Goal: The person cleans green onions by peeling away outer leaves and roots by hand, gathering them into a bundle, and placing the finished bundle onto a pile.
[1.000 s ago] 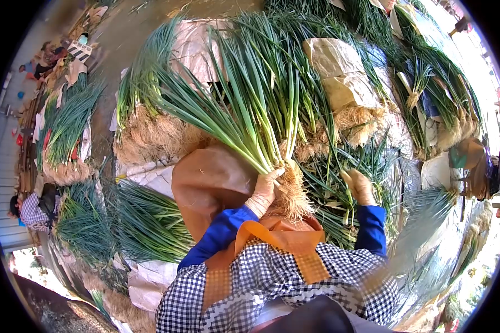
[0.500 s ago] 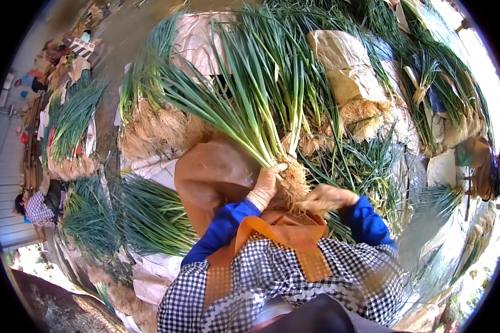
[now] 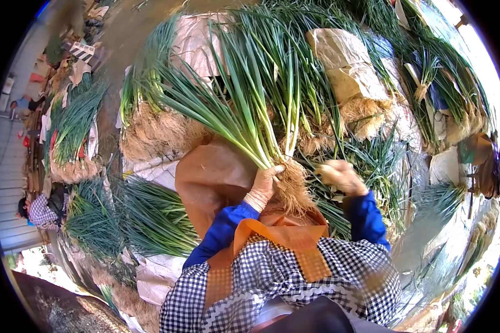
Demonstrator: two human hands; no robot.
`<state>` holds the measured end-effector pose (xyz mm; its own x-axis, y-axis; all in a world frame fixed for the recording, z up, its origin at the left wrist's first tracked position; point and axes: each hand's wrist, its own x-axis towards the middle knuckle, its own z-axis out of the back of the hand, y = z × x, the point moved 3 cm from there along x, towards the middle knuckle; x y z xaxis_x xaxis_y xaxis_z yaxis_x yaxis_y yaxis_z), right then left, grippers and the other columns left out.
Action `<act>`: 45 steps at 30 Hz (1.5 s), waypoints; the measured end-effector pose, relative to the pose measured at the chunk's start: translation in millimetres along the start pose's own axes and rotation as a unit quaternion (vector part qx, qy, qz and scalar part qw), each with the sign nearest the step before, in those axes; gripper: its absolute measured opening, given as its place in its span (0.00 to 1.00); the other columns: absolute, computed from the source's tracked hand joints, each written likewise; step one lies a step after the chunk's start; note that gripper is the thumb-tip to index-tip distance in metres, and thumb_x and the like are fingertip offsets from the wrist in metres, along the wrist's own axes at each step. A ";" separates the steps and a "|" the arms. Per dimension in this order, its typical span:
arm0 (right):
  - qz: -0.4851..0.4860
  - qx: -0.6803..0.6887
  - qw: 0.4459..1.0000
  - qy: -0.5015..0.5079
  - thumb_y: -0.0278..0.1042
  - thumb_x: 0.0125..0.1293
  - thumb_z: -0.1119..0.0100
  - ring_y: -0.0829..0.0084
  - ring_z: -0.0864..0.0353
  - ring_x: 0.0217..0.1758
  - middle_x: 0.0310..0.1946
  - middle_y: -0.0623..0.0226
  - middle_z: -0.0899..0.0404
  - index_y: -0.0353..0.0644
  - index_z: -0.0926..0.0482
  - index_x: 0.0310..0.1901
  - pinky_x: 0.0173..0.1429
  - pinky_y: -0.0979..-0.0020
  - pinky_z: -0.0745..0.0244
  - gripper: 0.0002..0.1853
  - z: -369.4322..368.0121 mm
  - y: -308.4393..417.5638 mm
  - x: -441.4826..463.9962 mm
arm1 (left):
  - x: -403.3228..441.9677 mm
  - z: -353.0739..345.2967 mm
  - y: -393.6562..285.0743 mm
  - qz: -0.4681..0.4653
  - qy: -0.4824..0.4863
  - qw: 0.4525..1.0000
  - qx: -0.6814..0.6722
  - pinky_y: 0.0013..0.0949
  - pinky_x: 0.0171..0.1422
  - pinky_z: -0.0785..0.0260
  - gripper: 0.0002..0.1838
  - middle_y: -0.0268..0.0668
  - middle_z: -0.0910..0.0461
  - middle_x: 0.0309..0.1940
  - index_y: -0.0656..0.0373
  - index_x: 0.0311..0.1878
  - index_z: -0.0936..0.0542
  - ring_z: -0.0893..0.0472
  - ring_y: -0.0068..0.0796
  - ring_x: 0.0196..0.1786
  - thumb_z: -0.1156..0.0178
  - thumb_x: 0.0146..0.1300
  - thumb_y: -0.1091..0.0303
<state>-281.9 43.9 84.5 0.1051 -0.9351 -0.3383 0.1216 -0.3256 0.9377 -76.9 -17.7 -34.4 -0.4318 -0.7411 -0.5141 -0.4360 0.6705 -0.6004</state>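
Note:
A bunch of green onions [image 3: 263, 145] lies over my lap, its long leaves fanning away from me and its pale stringy roots [image 3: 294, 191] hanging towards me. My left hand [image 3: 264, 186] is wrapped round the lower stems just above the roots, thumb on top. Off to the right of the roots, and apart from them, is my right hand [image 3: 341, 176], its fingers bent and smeared by motion. Whether it has anything in it cannot be made out. Under the bunch is a brown apron [image 3: 216, 172] over my knees.
Rooty bundles [image 3: 158, 130] of green onions lie ahead to the left. More stand ahead beside brown paper wrapping [image 3: 344, 61]. Loose green onions [image 3: 155, 216] lie by my left side, trimmed leaves [image 3: 380, 166] to the right. A person in a checked top [image 3: 41, 212] is at far left.
My right hand has moved up and slightly right, away from the roots. My left hand keeps its hold on the green onions, almost unmoved.

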 end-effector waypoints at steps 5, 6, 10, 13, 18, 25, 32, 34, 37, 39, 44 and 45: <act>-0.128 -0.007 0.986 -0.107 0.45 0.59 0.46 0.72 0.27 0.26 0.26 0.65 0.21 0.40 0.21 0.35 0.33 0.72 0.32 0.15 103.4 -70.2 -55.1 | 6.5 13.4 9.8 0.033 0.019 0.998 -0.057 0.31 0.49 0.28 0.18 0.36 0.22 0.38 0.63 0.46 0.25 0.22 0.30 0.41 0.44 0.49 0.76; -0.201 -0.309 0.923 -0.114 0.46 0.60 0.47 0.68 0.25 0.30 0.29 0.64 0.21 0.41 0.21 0.37 0.36 0.70 0.30 0.15 115.0 -99.0 -48.2 | 4.1 12.8 9.9 0.035 0.021 0.997 -0.058 0.31 0.49 0.28 0.18 0.36 0.22 0.38 0.63 0.46 0.25 0.22 0.30 0.41 0.44 0.49 0.76; -0.080 -0.356 0.911 -0.193 0.46 0.64 0.50 0.61 0.23 0.49 0.45 0.56 0.22 0.43 0.24 0.50 0.54 0.65 0.31 0.19 47.2 -77.9 10.7 | 7.9 17.0 13.9 0.009 0.008 0.997 -0.078 0.31 0.48 0.27 0.17 0.36 0.22 0.37 0.63 0.46 0.25 0.22 0.30 0.40 0.45 0.50 0.75; -0.087 0.119 0.987 -0.068 0.43 0.67 0.53 0.69 0.29 0.55 0.52 0.59 0.27 0.33 0.34 0.58 0.59 0.73 0.37 0.24 -22.3 -45.4 70.2 | 2.1 9.4 4.8 0.060 0.069 0.992 -0.082 0.31 0.46 0.26 0.17 0.36 0.22 0.37 0.63 0.47 0.26 0.22 0.29 0.38 0.46 0.51 0.77; 0.037 -0.306 0.936 -0.170 0.36 0.63 0.47 0.69 0.22 0.35 0.34 0.62 0.22 0.35 0.25 0.44 0.40 0.72 0.26 0.14 -57.4 -102.3 136.9 | -0.5 2.2 -2.0 0.061 0.073 0.993 -0.068 0.30 0.44 0.27 0.16 0.34 0.23 0.35 0.62 0.45 0.25 0.22 0.28 0.37 0.46 0.51 0.79; 0.043 0.112 0.958 -0.262 0.35 0.65 0.55 0.70 0.27 0.32 0.33 0.64 0.27 0.39 0.29 0.47 0.35 0.70 0.27 0.13 -19.2 -189.9 121.6 | -26.5 -22.7 -27.4 0.086 0.107 0.983 -0.121 0.31 0.42 0.26 0.15 0.35 0.22 0.28 0.62 0.44 0.26 0.22 0.28 0.32 0.47 0.50 0.77; 0.070 0.310 0.939 -0.132 0.32 0.67 0.54 0.72 0.26 0.37 0.38 0.65 0.26 0.43 0.32 0.49 0.41 0.74 0.25 0.10 -61.2 -67.0 96.9 | 5.4 12.6 8.8 0.101 0.055 0.989 -0.093 0.34 0.47 0.26 0.17 0.40 0.21 0.38 0.64 0.49 0.27 0.21 0.33 0.39 0.48 0.54 0.75; 0.112 0.391 0.896 -0.178 0.30 0.68 0.55 0.75 0.28 0.34 0.36 0.67 0.27 0.42 0.33 0.53 0.42 0.75 0.26 0.12 -83.0 -74.4 101.1 | -4.7 -2.7 9.1 0.087 0.056 0.988 -0.118 0.33 0.44 0.26 0.15 0.37 0.21 0.35 0.63 0.46 0.26 0.21 0.31 0.36 0.48 0.53 0.76; 0.068 0.422 0.890 -0.157 0.35 0.68 0.53 0.77 0.31 0.29 0.33 0.71 0.28 0.40 0.31 0.50 0.40 0.76 0.27 0.13 -81.8 -58.0 93.1 | -0.2 -1.4 12.4 0.075 0.055 0.985 -0.148 0.33 0.42 0.25 0.14 0.37 0.21 0.34 0.63 0.45 0.26 0.21 0.31 0.35 0.48 0.53 0.75; 0.028 0.338 0.914 -0.225 0.38 0.67 0.51 0.79 0.31 0.26 0.25 0.71 0.29 0.40 0.28 0.43 0.34 0.77 0.29 0.11 -70.4 -68.5 92.3 | -16.4 -18.9 -1.1 0.093 0.028 0.985 -0.140 0.31 0.37 0.25 0.11 0.37 0.22 0.31 0.62 0.41 0.25 0.21 0.30 0.32 0.47 0.53 0.73; -0.019 0.280 0.895 -0.346 0.40 0.67 0.56 0.77 0.32 0.20 0.21 0.71 0.31 0.44 0.29 0.33 0.18 0.75 0.35 0.11 -3.0 -81.2 89.6 | -36.8 -33.4 -47.2 0.047 0.084 0.969 -0.228 0.37 0.48 0.25 0.15 0.40 0.21 0.35 0.64 0.44 0.26 0.20 0.34 0.38 0.49 0.52 0.72; 0.024 0.291 0.912 -0.287 0.39 0.68 0.59 0.76 0.30 0.26 0.26 0.72 0.30 0.44 0.30 0.32 0.27 0.71 0.30 0.11 -14.4 -89.9 95.4 | -42.5 -39.0 -54.9 0.059 0.075 0.967 -0.237 0.40 0.53 0.27 0.17 0.41 0.21 0.39 0.65 0.46 0.26 0.21 0.35 0.40 0.49 0.52 0.72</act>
<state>-268.7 -14.0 -33.2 -0.4584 -0.8147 -0.3551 -0.4311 -0.1456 0.8905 -65.4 -21.6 44.3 -0.5949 -0.6685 -0.4464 -0.6739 0.7175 -0.1764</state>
